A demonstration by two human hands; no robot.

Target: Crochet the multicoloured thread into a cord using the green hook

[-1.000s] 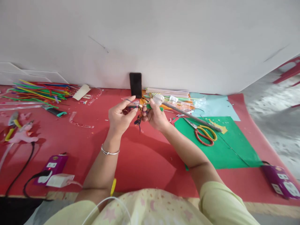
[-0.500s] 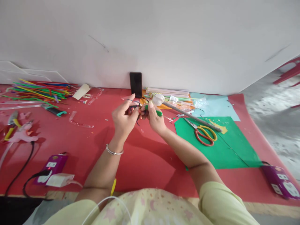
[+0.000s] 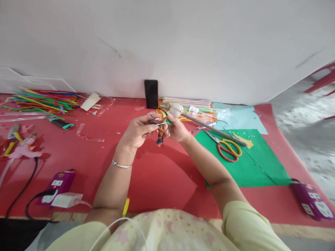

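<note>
Hands dropped slightly since earlier frame, small multicoloured piece [image 3: 160, 136] now dangling between them at frame centre. Left hand [image 3: 137, 130] pinches thin wire [image 3: 157, 123]; right hand [image 3: 178, 129] grips green stick [image 3: 169, 121]. Scissors [image 3: 227, 148] lie right on tabletop [image 3: 162, 174].

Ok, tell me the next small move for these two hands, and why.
Probably keep the left hand pinching steady while the right hand turns the thin wire once more: the small multicoloured craft piece dangles loosely between both hands above the red mat.
</note>
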